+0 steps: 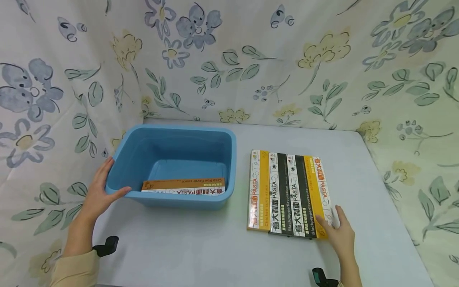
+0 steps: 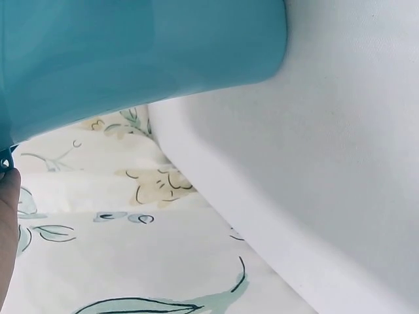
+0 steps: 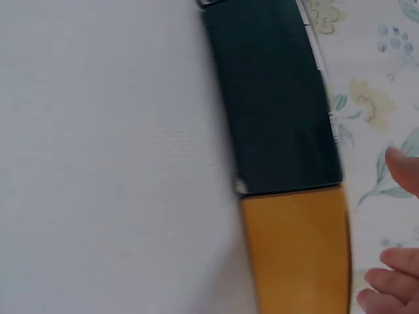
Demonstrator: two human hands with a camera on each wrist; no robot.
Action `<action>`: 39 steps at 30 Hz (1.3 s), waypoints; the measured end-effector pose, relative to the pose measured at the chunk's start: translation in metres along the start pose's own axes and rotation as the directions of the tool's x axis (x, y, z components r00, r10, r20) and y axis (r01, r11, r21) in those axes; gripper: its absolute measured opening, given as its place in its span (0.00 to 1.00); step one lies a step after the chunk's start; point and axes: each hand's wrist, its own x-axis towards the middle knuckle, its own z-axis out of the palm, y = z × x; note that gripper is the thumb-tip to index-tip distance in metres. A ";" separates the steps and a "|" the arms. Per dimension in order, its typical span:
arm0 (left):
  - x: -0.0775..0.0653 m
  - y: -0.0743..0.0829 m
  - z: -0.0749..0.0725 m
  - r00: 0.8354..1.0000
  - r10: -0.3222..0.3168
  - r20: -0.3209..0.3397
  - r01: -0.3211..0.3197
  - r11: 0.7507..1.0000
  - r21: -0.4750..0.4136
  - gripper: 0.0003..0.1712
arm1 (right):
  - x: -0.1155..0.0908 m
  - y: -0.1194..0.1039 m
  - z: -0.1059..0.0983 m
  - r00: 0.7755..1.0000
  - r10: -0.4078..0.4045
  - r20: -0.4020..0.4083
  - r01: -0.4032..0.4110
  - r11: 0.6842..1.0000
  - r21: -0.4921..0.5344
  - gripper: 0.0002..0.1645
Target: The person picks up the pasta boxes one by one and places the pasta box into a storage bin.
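Observation:
My left hand rests at the front left corner of a blue plastic bin, thumb and fingers spread along its rim. In the left wrist view, the bin's outer wall fills the top. A crab roe pasta box, brown and white, lies inside against the front wall. My right hand is spread at the near end of the rightmost yellow-and-white pasta box, thumb above it and fingers to its right. In the right wrist view, its yellow end shows beside the loosely extended fingers.
Left of that box, black pepper pasta boxes and a chicken curry pasta box lie side by side in a row. They rest on a white table. Floral cloth hangs behind and along both sides.

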 end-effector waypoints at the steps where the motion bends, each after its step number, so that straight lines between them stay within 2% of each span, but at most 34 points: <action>1: 0.000 0.000 0.000 1.000 0.001 -0.001 -0.001 1.000 -0.002 0.55 | -0.001 0.003 0.001 1.000 0.008 0.002 -0.008 1.000 -0.005 0.56; 9: 0.000 0.000 0.001 1.000 0.000 -0.010 0.000 1.000 -0.002 0.56 | -0.006 0.017 0.009 0.999 0.047 -0.008 -0.047 0.997 -0.060 0.57; 16: 0.001 -0.001 0.002 1.000 0.010 -0.021 -0.011 1.000 -0.018 0.55 | 0.001 0.015 0.010 0.997 0.062 -0.035 -0.068 0.975 -0.212 0.55; 19: 0.000 -0.003 0.002 1.000 0.006 -0.025 -0.007 1.000 -0.024 0.55 | 0.005 0.011 0.013 0.996 0.080 -0.030 -0.085 0.974 -0.209 0.56; 25: 0.000 -0.003 0.002 1.000 0.009 -0.029 -0.010 0.999 -0.031 0.54 | 0.007 0.014 0.012 0.990 0.139 0.000 -0.137 0.982 -0.133 0.57; 29: -0.001 -0.003 0.002 0.999 0.009 -0.031 -0.010 1.000 -0.030 0.54 | 0.012 0.015 0.006 0.988 0.115 0.108 -0.100 0.985 -0.138 0.60; 33: -0.001 -0.002 0.003 1.000 0.006 -0.030 -0.007 1.000 -0.026 0.55 | 0.018 0.017 0.001 0.978 0.043 0.205 -0.011 0.987 -0.159 0.62; 36: -0.001 -0.001 0.003 0.999 0.009 -0.031 -0.010 1.000 -0.027 0.55 | 0.020 0.020 0.001 0.974 -0.018 0.225 0.054 0.987 -0.153 0.63; 39: -0.001 0.000 0.003 0.999 0.012 -0.033 -0.013 0.999 -0.032 0.55 | 0.017 0.024 0.004 0.982 -0.008 0.189 0.036 0.988 -0.148 0.63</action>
